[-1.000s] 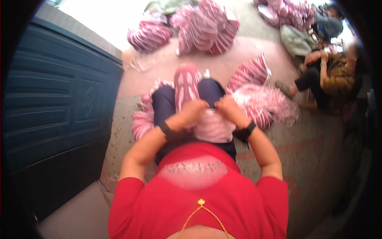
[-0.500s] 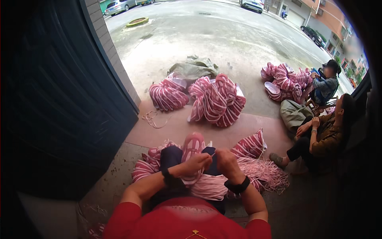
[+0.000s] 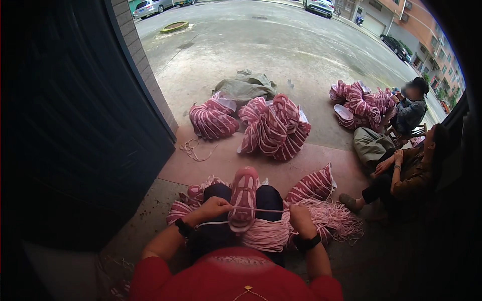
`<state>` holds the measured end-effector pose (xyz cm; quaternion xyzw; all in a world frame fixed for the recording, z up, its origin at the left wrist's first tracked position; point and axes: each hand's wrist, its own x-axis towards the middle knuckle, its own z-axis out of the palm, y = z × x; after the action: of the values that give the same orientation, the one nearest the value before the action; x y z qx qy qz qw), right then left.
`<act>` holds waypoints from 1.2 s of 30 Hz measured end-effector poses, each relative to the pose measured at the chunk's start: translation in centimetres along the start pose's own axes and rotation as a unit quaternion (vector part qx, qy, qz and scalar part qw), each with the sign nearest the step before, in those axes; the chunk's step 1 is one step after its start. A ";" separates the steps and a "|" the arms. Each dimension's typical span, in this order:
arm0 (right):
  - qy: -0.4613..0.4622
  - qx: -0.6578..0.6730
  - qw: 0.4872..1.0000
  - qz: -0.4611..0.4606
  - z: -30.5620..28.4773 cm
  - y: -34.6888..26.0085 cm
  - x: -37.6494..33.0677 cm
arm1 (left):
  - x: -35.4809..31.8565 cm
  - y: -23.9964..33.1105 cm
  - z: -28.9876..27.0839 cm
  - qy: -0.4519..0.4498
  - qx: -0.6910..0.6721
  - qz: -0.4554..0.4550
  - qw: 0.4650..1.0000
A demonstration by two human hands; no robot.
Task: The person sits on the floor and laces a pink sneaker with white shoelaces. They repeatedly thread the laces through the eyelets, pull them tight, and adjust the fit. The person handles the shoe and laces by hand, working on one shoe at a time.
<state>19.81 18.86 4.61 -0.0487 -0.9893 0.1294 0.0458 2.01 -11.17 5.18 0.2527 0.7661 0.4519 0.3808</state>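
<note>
A pink shoe upper [image 3: 244,188] with white markings lies lengthwise over my lap, between my dark-clad knees. Across it runs a pale pink shoelace [image 3: 268,209], pulled straight from side to side. My left hand [image 3: 216,206] pinches it left of the shoe upper. On the other side my right hand [image 3: 302,220] closes round the lace, beside my right knee. A thick hank of pale pink laces [image 3: 266,236] lies over my right thigh, its loose fringe [image 3: 344,220] spreading to the right. The lace's ends cannot be made out clearly.
Bundled pink shoe uppers [image 3: 276,128] and a grey-green sack [image 3: 246,85] sit ahead. More bundles [image 3: 314,184] flank my legs. Two people sit at right, by another sack [image 3: 371,145] and pile [image 3: 361,103]. A dark door [image 3: 85,125] stands at left.
My hands were close together above the shoe upper's right side. They have moved apart, left and right, drawing the shoelace taut across it.
</note>
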 end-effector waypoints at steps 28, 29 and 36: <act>-0.007 0.367 0.925 0.103 6.2 -5.6 8.9 | 8.2 1.1 2.0 0.107 -0.023 0.032 0.993; 0.006 0.367 0.926 0.090 7.3 -4.7 9.0 | 8.4 1.2 1.9 0.126 0.026 0.054 0.990; -0.060 0.223 0.972 0.050 7.0 -5.0 10.9 | 9.1 -0.6 3.8 0.138 0.195 0.131 0.962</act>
<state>7.88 13.43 -0.01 -0.0784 -0.9327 0.3518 -0.0105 -0.17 -2.91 0.24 0.3555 0.8446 0.3702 0.1525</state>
